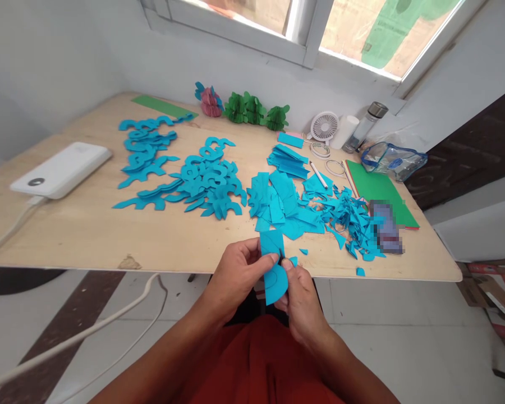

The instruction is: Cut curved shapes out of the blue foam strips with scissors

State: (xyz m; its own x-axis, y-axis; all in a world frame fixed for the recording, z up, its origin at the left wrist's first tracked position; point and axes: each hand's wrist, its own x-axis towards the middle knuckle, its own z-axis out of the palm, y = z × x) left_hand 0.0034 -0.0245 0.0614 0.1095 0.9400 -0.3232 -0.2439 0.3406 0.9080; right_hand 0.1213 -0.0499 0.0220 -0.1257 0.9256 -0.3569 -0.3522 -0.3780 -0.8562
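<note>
My left hand (239,269) pinches a folded blue paper piece (274,286) with thumb on top and fingers beneath. Dark pencil curves mark the paper, and its right edge is partly cut into a rounded shape. Closed at that edge is my right hand (301,292), around what looks like scissors; only a narrow dark part (281,255) shows, and the handles are hidden. A small blue offcut (293,261) sticks out by the right thumb. Both hands are in front of the table's near edge, close to a pile of blue paper sheets (286,205).
Cut blue shapes (212,177) lie in heaps on the left of the table (79,235). Blue scraps (353,219) spread right. A white power bank (61,168) trails a cable. Behind are green paper ornaments (252,109), a small fan (324,127) and a bottle (364,129).
</note>
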